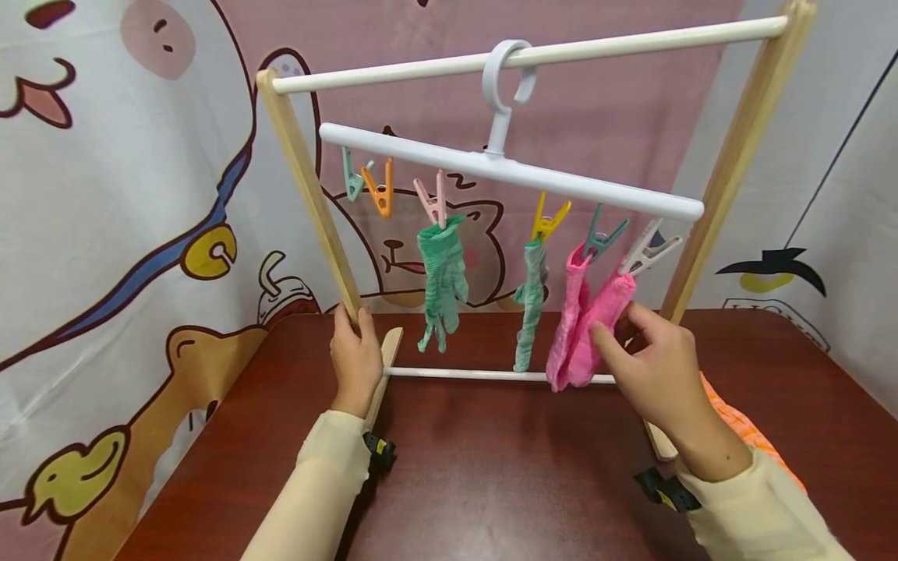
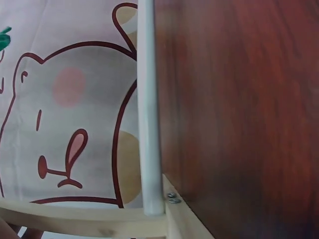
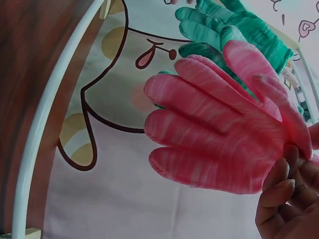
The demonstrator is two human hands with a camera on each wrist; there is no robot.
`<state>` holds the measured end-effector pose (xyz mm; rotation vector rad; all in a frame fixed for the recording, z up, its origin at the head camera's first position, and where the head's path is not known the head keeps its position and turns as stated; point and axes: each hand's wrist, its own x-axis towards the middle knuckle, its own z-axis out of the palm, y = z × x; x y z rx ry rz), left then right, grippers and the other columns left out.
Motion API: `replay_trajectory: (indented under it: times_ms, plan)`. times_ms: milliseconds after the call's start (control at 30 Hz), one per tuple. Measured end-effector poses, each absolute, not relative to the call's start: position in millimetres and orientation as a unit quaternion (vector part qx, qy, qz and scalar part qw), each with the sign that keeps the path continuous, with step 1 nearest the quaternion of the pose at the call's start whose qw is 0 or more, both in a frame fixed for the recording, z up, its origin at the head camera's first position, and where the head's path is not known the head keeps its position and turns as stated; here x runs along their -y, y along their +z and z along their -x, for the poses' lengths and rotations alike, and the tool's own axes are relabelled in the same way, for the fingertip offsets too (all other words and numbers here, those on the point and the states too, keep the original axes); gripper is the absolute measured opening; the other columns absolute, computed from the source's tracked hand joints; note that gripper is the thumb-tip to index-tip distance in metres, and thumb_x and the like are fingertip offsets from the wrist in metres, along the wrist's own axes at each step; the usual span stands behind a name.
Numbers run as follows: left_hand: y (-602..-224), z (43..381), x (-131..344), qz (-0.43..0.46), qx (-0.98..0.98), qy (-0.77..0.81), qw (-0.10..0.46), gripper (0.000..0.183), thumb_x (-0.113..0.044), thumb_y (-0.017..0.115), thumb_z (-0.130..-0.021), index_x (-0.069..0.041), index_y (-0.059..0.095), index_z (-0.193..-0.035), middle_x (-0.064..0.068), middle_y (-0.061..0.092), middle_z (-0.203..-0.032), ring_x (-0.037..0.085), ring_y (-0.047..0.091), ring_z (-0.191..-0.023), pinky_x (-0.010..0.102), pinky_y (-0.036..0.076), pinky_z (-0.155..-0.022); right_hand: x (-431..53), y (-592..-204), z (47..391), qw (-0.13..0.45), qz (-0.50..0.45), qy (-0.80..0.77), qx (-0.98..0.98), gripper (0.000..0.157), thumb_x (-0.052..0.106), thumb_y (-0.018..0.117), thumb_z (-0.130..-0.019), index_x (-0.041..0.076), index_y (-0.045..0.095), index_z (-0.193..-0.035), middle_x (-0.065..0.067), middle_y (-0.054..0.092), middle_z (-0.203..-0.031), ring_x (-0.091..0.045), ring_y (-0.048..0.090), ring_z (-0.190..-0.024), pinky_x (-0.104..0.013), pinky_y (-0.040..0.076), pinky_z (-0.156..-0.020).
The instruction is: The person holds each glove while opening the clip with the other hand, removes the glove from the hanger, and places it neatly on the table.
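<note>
My left hand (image 1: pixel 355 360) grips the left wooden post (image 1: pixel 309 183) of a small drying rack. A white hanger (image 1: pixel 449 156) hangs tilted from the rack's top rod (image 1: pixel 631 43), lower on the right. My right hand (image 1: pixel 655 366) pinches the rightmost pink glove (image 1: pixel 606 323) near its cuff; in the right wrist view its fingers spread out. A white clothespin (image 1: pixel 648 249) holds that glove, and a teal clothespin (image 1: pixel 602 234) holds the other pink glove (image 1: pixel 567 319). Two green gloves hang further left, one (image 1: pixel 442 273) on a pink clothespin, one (image 1: pixel 531 304) on a yellow clothespin.
Two clothespins, one mint (image 1: pixel 352 178) and one orange (image 1: pixel 380 191), hang unused at the hanger's left end. An orange cloth item (image 1: pixel 747 421) lies on the brown table (image 1: pixel 491 475) beyond my right forearm. The rack's lower white rod (image 1: pixel 463 374) runs between its wooden feet.
</note>
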<state>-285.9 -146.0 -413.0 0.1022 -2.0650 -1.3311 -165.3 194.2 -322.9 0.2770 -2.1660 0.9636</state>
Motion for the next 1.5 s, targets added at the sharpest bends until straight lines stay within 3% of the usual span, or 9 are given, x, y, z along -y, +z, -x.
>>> replay_trajectory:
  times_ms: [133,233,400,567,767,967,1167,1333,1500]
  plan:
    - [-409,283,143,-0.016,0.764,-0.512,0.393,0.047,-0.028,0.046,-0.103,-0.011,0.039,-0.147,0.018,0.055,-0.130,0.035,0.048,-0.120,0.054,0.035,-0.102,-191,-321,162,0.374,-0.122,0.374,0.840,0.010,0.005,0.075,-0.083,0.005,0.065,-0.079,-0.003,0.061,-0.064,0.003,0.050,-0.057,-0.011,0.041,-0.053]
    - [-403,279,139,0.009,0.721,-0.499,0.481,0.046,-0.020,0.049,-0.099,-0.008,0.043,-0.143,0.017,0.051,-0.133,0.031,0.042,-0.127,0.049,0.029,-0.107,-189,-320,159,0.376,-0.132,0.370,0.839,0.008,0.005,0.075,-0.082,0.004,0.067,-0.082,-0.003,0.062,-0.066,0.003,0.051,-0.059,-0.010,0.042,-0.055]
    - [-385,266,126,0.076,0.632,-0.481,0.603,0.032,-0.012,0.051,-0.093,-0.002,0.056,-0.123,0.019,0.055,-0.118,0.028,0.045,-0.114,0.038,0.032,-0.099,-186,-319,156,0.386,-0.150,0.360,0.836,0.009,0.003,0.076,-0.080,0.005,0.067,-0.082,-0.001,0.062,-0.067,0.002,0.049,-0.060,-0.010,0.041,-0.056]
    - [-364,245,103,0.157,0.588,-0.493,0.621,0.026,-0.008,0.049,-0.089,0.001,0.060,-0.110,0.021,0.056,-0.106,0.028,0.046,-0.103,0.037,0.032,-0.094,-184,-318,154,0.396,-0.165,0.348,0.833,0.010,0.002,0.076,-0.079,0.005,0.067,-0.081,0.000,0.061,-0.068,0.002,0.049,-0.062,-0.010,0.041,-0.059]
    - [-354,219,77,0.271,0.584,-0.475,0.600,0.022,0.000,0.046,-0.087,0.004,0.064,-0.100,0.021,0.059,-0.096,0.036,0.051,-0.093,0.038,0.038,-0.087,-181,-318,152,0.406,-0.189,0.345,0.825,0.010,0.002,0.076,-0.077,0.006,0.068,-0.083,0.002,0.062,-0.069,0.004,0.049,-0.065,-0.010,0.041,-0.061]
    - [-349,199,64,0.379,0.616,-0.461,0.515,0.023,0.001,0.047,-0.090,0.003,0.066,-0.102,0.016,0.066,-0.096,0.028,0.060,-0.089,0.036,0.049,-0.082,-178,-317,149,0.413,-0.207,0.343,0.818,0.013,0.002,0.076,-0.075,0.007,0.069,-0.085,0.002,0.062,-0.071,-0.001,0.050,-0.065,-0.012,0.039,-0.059]
    - [-341,183,57,0.440,0.596,-0.457,0.492,0.024,0.005,0.048,-0.089,0.004,0.067,-0.103,0.014,0.069,-0.094,0.023,0.064,-0.085,0.031,0.054,-0.077,-174,-315,146,0.411,-0.230,0.346,0.812,0.017,-0.001,0.077,-0.073,0.007,0.070,-0.087,0.002,0.062,-0.071,0.001,0.051,-0.066,-0.013,0.041,-0.058]
    - [-337,173,52,0.468,0.612,-0.462,0.439,0.027,-0.002,0.049,-0.095,0.005,0.064,-0.116,0.014,0.069,-0.102,0.022,0.065,-0.094,0.031,0.056,-0.081,-171,-314,142,0.397,-0.242,0.355,0.811,0.021,-0.004,0.078,-0.072,0.006,0.071,-0.089,0.002,0.062,-0.073,0.001,0.053,-0.068,-0.011,0.044,-0.060]
    - [-337,167,48,0.472,0.657,-0.464,0.359,0.040,-0.003,0.052,-0.093,0.003,0.057,-0.133,0.014,0.068,-0.115,0.021,0.064,-0.110,0.034,0.056,-0.088,-169,-316,138,0.391,-0.255,0.359,0.808,0.027,-0.005,0.078,-0.071,0.005,0.073,-0.095,0.001,0.065,-0.077,0.002,0.056,-0.071,-0.009,0.049,-0.062]
